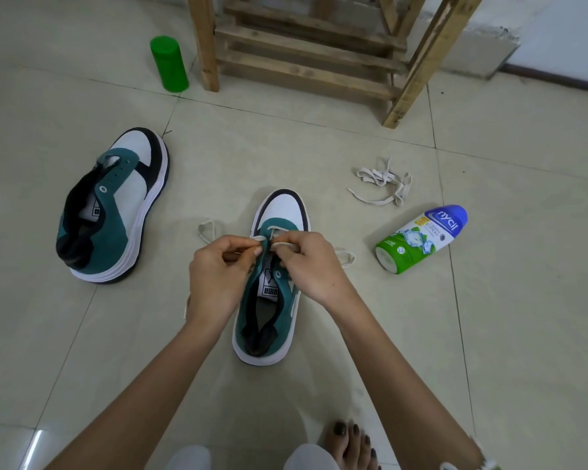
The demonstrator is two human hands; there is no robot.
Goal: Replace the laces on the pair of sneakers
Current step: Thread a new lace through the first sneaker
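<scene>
Left hand (218, 273) and right hand (306, 262) pinch lace (345, 257) on sneaker (283, 212); bottle (421, 239) reads "nycil".

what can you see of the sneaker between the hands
The sneaker stands upright on the tiled floor, toe pointing away. It has a white toe with a dark edge, teal suede-like sides, a white sole and a labelled tongue. A flat off-white lace runs through the eyelets nearest the toe; the left hand and right hand each pinch it over the tongue.
</scene>
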